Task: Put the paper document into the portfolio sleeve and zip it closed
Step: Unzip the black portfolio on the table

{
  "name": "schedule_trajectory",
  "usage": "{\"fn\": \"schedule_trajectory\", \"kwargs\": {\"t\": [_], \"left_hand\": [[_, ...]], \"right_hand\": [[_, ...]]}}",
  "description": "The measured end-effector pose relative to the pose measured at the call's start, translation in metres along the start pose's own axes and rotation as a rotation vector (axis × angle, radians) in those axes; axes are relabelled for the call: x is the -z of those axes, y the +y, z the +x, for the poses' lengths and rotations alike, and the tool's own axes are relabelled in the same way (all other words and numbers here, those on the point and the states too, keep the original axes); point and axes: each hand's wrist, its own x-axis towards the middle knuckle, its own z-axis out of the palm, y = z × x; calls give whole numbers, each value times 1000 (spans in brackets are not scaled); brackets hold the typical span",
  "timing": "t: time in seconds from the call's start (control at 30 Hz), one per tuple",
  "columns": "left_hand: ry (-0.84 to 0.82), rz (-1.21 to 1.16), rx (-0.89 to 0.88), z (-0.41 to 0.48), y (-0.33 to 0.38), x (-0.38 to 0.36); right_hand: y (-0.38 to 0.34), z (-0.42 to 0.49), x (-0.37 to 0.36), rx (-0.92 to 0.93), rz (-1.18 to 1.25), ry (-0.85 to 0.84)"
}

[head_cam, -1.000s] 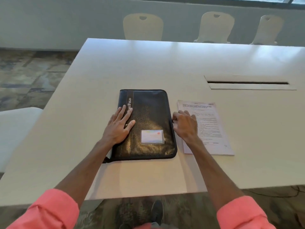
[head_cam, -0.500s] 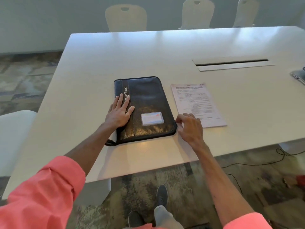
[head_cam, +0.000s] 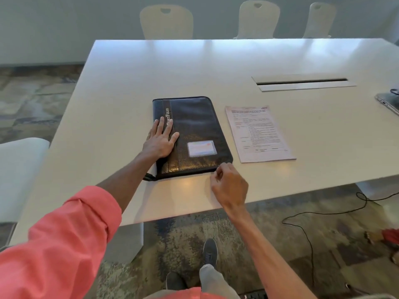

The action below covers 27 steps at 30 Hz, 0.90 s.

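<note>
A black zip portfolio lies closed and flat on the white table, spine to the left, with a card window on its cover. My left hand rests flat on its left side, fingers spread, pinning it down. My right hand is at the portfolio's near right corner, fingertips pinched together against the zipper edge; the zipper pull itself is hidden under them. The printed paper document lies flat on the table just right of the portfolio, touched by neither hand.
A cable slot is set into the table behind the paper. A laptop edge shows at far right. Pale chairs line the far side, and a white seat stands left. A black cable trails on the floor.
My right hand has slid down the portfolio's right edge from its middle to the near right corner. The left hand stays flat on the cover. The view has tilted down.
</note>
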Motion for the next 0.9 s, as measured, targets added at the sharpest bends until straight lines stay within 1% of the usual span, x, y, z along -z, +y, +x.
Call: {"fn": "schedule_trajectory", "kwargs": {"t": [0.23,0.37,0.57,0.9], "left_hand": [[7,3,-4,3,-1,-1],[24,-4,-3,5,-4,-4],[30,-34,-7,7,-7,-5],[39,-55,-20,10,-11,-7]], "right_hand": [[-46,-16,-26,97,27,-6],[-62,-24,-37,163,16,-17],[-84,-31,-51,211,33,-49],[-105,-35,-66,218,51,-57]]}}
